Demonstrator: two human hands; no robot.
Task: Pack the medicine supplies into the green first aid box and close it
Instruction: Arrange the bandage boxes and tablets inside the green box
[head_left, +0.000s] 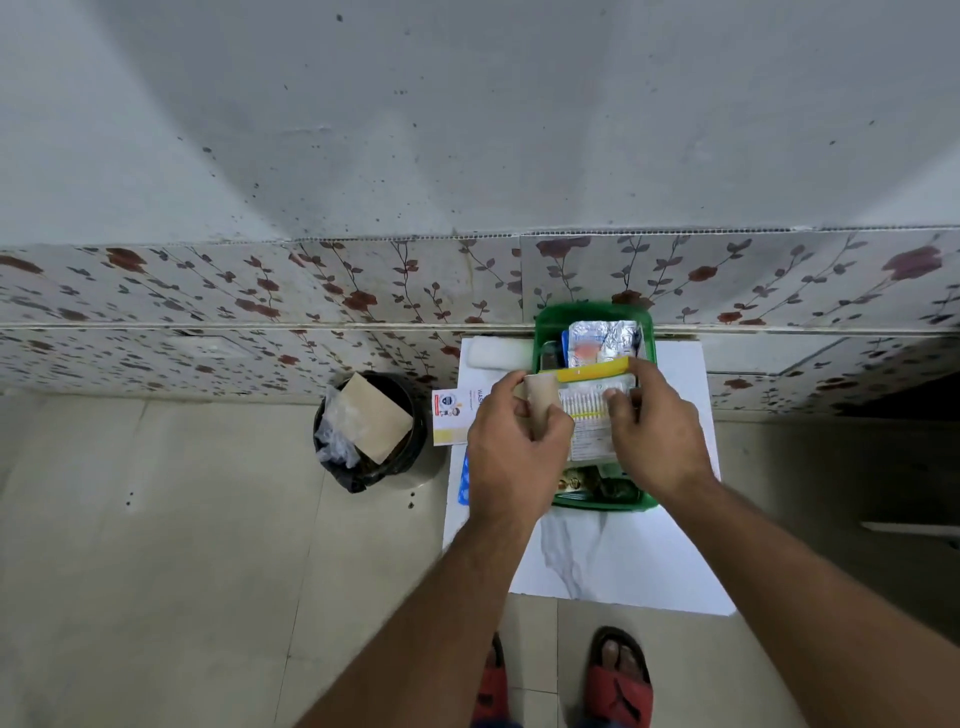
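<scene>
One white table (597, 561) against the floral-tiled wall (208, 291), with one black waste bin (371, 431) just beside on the floor. One green first aid box (589, 317) standing open on the table's far half, already holding one silver foil pouch (602, 340) at the back and some dark, unclear items at the near end. Two hands over the box: left hand (511, 447) wrapped around one beige bandage roll (540, 408), right hand (660, 431) pinching one clear packet of cotton swabs (584, 410), yellow strip along its top. One white roll (496, 352), one printed leaflet (452, 418) and one blue blister strip (464, 480) left of the box. Two red sandals (618, 686) below.
</scene>
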